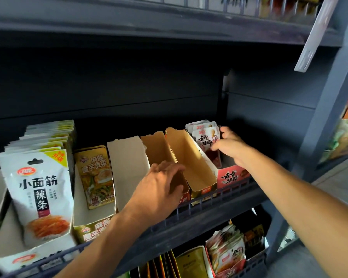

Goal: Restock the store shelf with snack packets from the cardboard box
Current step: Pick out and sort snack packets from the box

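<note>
On the dark shelf [219,207], several open display cartons stand side by side. My right hand [229,146] reaches into the red-and-white carton [232,177] at the right and pinches the front pink-white snack packet [206,138] of a small upright row. My left hand [159,185] grips the front wall of an empty brown carton [159,149], fingers curled over its edge. Beside it stands another empty brown carton [191,163].
At the left stand white noodle-snack packets [38,189] in a carton, then a gold carton [96,175] with few packets and a white empty carton [129,167]. A wire rail [209,199] fronts the shelf. More packets [227,251] fill the shelf below. A dark post [321,121] rises at right.
</note>
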`<action>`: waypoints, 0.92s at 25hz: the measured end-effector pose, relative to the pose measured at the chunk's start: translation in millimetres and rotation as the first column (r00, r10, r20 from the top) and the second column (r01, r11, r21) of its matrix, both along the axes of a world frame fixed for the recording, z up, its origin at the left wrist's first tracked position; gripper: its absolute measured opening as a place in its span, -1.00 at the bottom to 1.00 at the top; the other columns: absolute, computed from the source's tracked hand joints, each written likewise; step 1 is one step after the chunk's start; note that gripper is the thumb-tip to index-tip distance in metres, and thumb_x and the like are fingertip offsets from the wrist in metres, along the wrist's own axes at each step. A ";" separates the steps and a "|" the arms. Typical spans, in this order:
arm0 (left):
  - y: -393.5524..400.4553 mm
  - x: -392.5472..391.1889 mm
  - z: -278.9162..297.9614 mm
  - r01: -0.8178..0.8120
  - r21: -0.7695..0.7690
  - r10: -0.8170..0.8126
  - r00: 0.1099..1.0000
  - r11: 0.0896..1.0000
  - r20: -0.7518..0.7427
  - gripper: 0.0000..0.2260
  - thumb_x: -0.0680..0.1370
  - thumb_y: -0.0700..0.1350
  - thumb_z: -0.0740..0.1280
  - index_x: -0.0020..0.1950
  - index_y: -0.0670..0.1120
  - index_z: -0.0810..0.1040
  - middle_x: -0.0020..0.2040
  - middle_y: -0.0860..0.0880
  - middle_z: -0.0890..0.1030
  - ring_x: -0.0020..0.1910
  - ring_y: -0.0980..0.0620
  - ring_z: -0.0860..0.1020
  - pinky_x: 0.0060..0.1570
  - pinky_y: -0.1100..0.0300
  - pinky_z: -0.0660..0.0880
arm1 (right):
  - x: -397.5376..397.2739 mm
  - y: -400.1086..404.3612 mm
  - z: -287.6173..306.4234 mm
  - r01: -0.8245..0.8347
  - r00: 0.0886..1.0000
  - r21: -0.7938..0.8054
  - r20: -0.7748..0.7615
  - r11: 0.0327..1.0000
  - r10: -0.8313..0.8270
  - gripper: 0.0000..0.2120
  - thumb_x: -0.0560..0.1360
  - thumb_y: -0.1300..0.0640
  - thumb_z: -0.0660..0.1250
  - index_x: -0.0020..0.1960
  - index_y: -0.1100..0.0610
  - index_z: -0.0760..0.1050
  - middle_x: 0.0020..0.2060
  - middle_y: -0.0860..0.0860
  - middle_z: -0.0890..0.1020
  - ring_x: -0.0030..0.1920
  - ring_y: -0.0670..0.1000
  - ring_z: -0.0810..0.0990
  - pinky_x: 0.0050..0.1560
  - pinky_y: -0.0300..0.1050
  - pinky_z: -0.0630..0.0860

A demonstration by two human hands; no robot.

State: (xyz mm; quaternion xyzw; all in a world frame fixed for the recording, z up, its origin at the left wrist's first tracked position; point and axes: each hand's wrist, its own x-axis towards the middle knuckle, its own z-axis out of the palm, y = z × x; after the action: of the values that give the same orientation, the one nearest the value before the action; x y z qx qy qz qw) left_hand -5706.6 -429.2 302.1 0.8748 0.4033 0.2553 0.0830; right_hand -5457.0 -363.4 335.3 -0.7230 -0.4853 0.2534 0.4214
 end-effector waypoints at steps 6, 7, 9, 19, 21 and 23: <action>-35.9 -30.6 -2.7 -0.097 0.151 0.100 0.995 0.984 -0.012 -0.34 0.60 0.15 0.18 0.63 0.06 -0.02 0.61 -0.05 0.14 0.59 -0.04 0.09 0.57 0.06 -0.09 | -38.4 -90.9 13.2 -0.066 0.885 0.216 0.463 0.974 -0.043 -0.22 0.55 -0.10 0.35 0.61 0.02 0.01 0.56 0.04 0.22 0.52 0.09 0.26 0.45 0.01 0.25; -57.1 -43.7 -5.2 -0.095 0.160 0.090 0.995 0.983 0.036 -0.34 0.59 0.13 0.19 0.63 0.02 0.03 0.60 -0.09 0.18 0.58 -0.06 0.13 0.57 0.07 -0.04 | -55.0 -117.0 6.7 -0.132 0.863 0.235 0.506 0.963 -0.005 -0.22 0.54 -0.12 0.35 0.61 0.02 0.02 0.56 0.04 0.22 0.51 0.07 0.27 0.46 0.00 0.24; -108.8 -78.5 -24.3 -0.120 0.134 0.100 0.983 0.984 0.152 -0.36 0.58 0.04 0.27 0.61 -0.09 0.16 0.55 -0.14 0.30 0.55 -0.09 0.23 0.55 0.05 0.08 | -99.5 -170.1 -22.3 -0.308 0.824 0.172 0.540 0.935 0.172 -0.23 0.54 -0.11 0.36 0.60 0.01 0.05 0.58 -0.01 0.17 0.53 0.00 0.22 0.50 -0.05 0.19; -356.0 -272.1 -297.7 -0.354 -0.765 0.349 0.920 0.538 -0.180 -0.66 0.55 0.01 0.17 0.20 -0.12 0.57 0.07 -0.10 0.69 0.05 -0.04 0.67 0.03 0.20 0.55 | -295.9 -333.0 -269.2 -0.615 0.515 -0.629 0.137 0.476 0.846 -0.62 0.54 0.01 0.33 0.34 0.01 0.48 0.25 0.01 0.62 0.17 0.03 0.60 0.09 -0.16 0.49; -368.8 -303.2 -369.2 -0.414 -0.666 0.345 0.907 0.620 -0.243 -0.64 0.69 -0.07 -0.03 0.00 0.02 0.56 -0.28 0.15 0.69 -0.34 0.24 0.64 -0.39 0.41 0.51 | -303.9 -366.9 -322.2 -0.516 0.586 -0.763 0.017 0.389 0.810 -0.56 0.55 0.01 0.33 0.41 0.04 0.41 0.30 0.05 0.56 0.26 0.08 0.55 0.17 -0.12 0.48; -377.4 -304.6 -392.1 -0.511 -0.627 0.414 0.856 0.588 -0.309 -0.40 0.69 0.17 -0.25 -0.31 0.26 0.49 -0.51 0.44 0.41 -0.50 0.50 0.40 -0.43 0.67 0.14 | -306.5 -386.3 -357.9 -0.403 0.711 -0.801 0.030 0.442 0.703 -0.52 0.55 0.02 0.34 0.44 0.03 0.36 0.33 0.05 0.54 0.31 0.09 0.52 0.23 -0.09 0.48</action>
State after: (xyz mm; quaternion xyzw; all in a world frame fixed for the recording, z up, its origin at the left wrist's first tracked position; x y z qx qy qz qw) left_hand -6011.2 -806.6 -90.0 0.6584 0.6862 0.0418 0.3063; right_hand -5763.4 -749.7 -22.6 -0.6566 -0.6169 0.4170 -0.1197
